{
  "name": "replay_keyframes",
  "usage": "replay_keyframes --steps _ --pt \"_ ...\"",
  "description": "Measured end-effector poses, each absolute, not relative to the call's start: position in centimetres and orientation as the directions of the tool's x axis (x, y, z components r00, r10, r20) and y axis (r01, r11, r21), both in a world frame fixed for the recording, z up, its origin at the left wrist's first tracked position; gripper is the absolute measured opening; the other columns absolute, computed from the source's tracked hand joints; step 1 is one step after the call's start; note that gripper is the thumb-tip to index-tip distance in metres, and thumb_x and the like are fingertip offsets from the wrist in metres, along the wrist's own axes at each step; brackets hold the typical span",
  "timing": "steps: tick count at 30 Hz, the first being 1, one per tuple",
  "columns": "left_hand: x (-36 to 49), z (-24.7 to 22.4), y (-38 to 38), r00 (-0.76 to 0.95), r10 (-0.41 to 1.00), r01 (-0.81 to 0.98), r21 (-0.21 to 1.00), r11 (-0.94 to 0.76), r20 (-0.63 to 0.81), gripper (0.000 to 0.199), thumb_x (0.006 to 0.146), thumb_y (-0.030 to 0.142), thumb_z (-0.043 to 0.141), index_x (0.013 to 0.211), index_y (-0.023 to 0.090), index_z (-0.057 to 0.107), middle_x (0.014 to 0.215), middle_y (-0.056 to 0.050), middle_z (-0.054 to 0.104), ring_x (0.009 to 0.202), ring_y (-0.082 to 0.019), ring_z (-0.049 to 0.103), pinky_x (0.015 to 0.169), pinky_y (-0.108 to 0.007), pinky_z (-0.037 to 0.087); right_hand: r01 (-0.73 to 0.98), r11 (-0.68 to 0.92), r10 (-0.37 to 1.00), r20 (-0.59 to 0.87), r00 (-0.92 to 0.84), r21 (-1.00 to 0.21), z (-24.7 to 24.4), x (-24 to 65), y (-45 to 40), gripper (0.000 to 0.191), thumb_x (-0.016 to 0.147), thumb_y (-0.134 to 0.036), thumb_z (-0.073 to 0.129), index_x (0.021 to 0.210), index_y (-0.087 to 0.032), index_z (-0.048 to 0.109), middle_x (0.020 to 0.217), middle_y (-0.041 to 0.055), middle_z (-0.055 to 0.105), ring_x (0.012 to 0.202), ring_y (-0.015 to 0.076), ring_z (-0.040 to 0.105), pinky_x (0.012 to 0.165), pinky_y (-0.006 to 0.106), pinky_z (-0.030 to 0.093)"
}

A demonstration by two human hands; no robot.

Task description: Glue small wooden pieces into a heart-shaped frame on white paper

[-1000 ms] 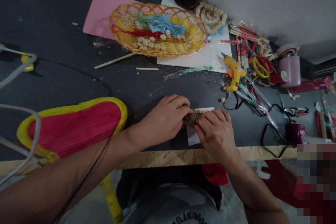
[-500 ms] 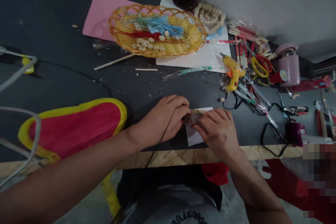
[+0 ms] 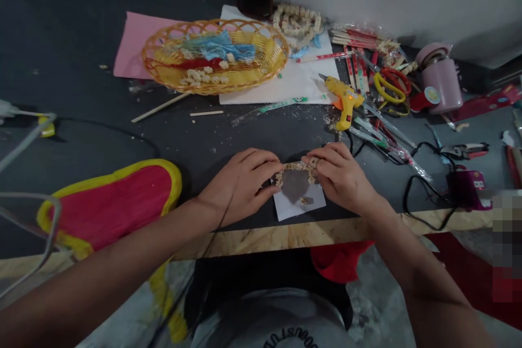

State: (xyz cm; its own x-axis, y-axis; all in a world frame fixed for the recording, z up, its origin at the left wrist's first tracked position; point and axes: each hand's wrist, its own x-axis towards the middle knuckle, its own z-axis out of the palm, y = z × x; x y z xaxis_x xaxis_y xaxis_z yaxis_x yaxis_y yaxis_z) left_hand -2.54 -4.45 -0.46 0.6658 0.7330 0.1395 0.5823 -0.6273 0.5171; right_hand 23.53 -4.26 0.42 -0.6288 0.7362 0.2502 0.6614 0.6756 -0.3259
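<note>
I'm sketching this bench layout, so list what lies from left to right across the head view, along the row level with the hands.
Red panel with a yellow border → left hand → pale beaded strand, held between both hands → right hand → purple object.

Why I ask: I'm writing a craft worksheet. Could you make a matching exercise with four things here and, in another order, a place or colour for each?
1. glue gun
2. blue tassels
3. pink sheet
4. beaded strip

A. partly under the wicker basket
B. held between the left hand and the right hand
C. yellow, with a small orange light showing
D. inside the wicker basket

Pairs: 1-C, 2-D, 3-A, 4-B
</note>
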Motion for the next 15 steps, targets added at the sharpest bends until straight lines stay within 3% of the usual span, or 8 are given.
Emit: replay_keyframes --steps 6,15 --pt "-2.42 -0.63 -4.42 0.662 0.739 0.615 0.472 -0.632 0.127 0.034 0.094 0.035 0.055 0.122 0.017 0.065 0.115 -0.011 0.065 0.106 -0.026 0.059 0.093 -0.041 0.049 0.657 0.684 0.727 0.226 -0.648 -0.317 -0.20 23.49 -4.91 0.030 0.098 -0.035 0.055 0.120 -0.020 0.068 0.125 0.0081 0.068 0.115 0.0265 0.049 0.095 0.045 0.042" --pt "-2.21 -0.60 -4.40 0.648 0.755 0.644 0.453 -0.616 0.104 0.033 0.095 0.033 0.054 0.121 0.018 0.066 0.113 -0.011 0.066 0.105 -0.025 0.060 0.094 -0.042 0.050 0.666 0.703 0.711 0.219 -0.668 -0.252 -0.25 23.56 -5.00 0.036 0.098 -0.042 0.054 0.125 -0.022 0.067 0.124 0.0053 0.070 0.113 0.0258 0.049 0.090 0.042 0.038"
